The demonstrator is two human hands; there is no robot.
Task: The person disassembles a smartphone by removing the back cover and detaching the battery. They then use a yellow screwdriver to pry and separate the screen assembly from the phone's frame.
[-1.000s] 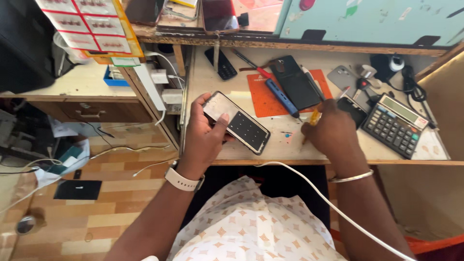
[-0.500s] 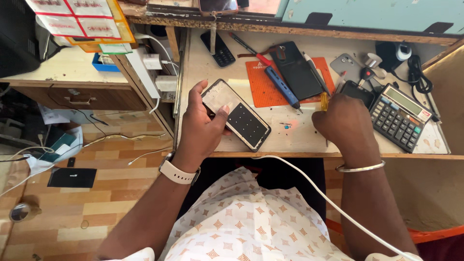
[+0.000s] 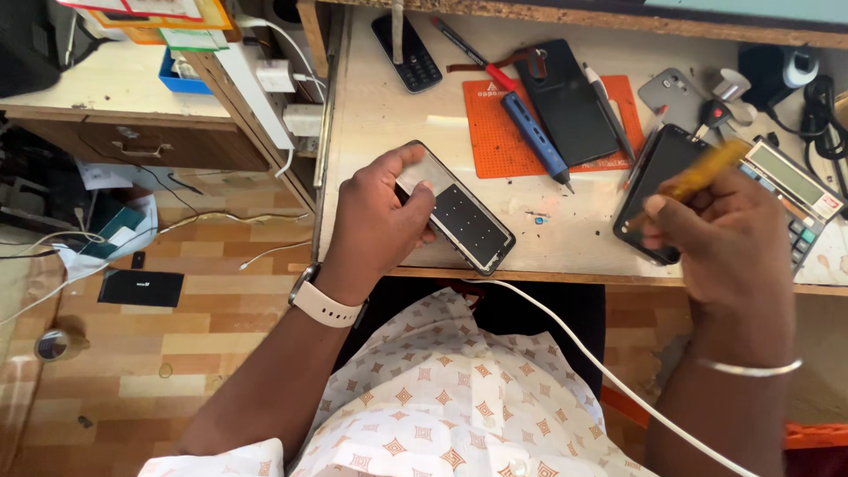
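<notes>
My left hand (image 3: 378,219) grips an opened smartphone (image 3: 465,221) lying face-down on the wooden workbench (image 3: 574,243), thumb on its top end. Dark internals with a grid of dots show on the phone's back. My right hand (image 3: 726,237) is raised above the bench's right side and pinches a yellow-handled screwdriver (image 3: 702,172), which slants up to the right. Just under that hand lies a black phone panel (image 3: 652,177). A white watch sits on my left wrist and a thin bangle on my right.
An orange mat (image 3: 499,132) holds a blue screwdriver (image 3: 533,134) and a black phone back (image 3: 567,102). A keypad phone (image 3: 406,53) lies at the back, a calculator (image 3: 795,199) at right. A white cable (image 3: 601,362) crosses my lap. Left stands a side desk with drawer (image 3: 132,146).
My right hand has lifted the yellow screwdriver from the bench and drawn back to the right. My left hand keeps the phone in place. The camera has come closer.
</notes>
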